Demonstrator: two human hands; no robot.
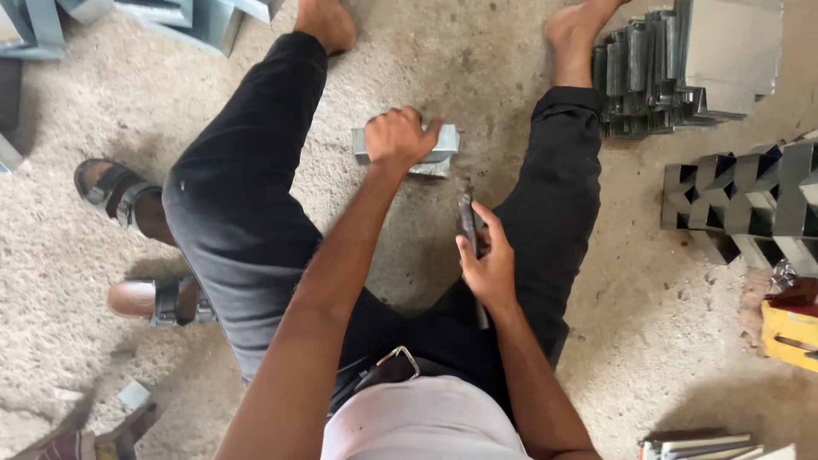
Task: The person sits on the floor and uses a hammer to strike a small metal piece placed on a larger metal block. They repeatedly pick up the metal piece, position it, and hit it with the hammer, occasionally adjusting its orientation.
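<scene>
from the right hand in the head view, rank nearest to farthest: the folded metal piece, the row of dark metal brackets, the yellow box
1. Folded metal piece, ahead of the right hand, under the left hand.
2. Row of dark metal brackets, off to the right.
3. Yellow box, at the right edge.

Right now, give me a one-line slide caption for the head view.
Seated on a concrete floor, left hand grips a bent metal bracket; right hand holds a dark metal tool.
</scene>
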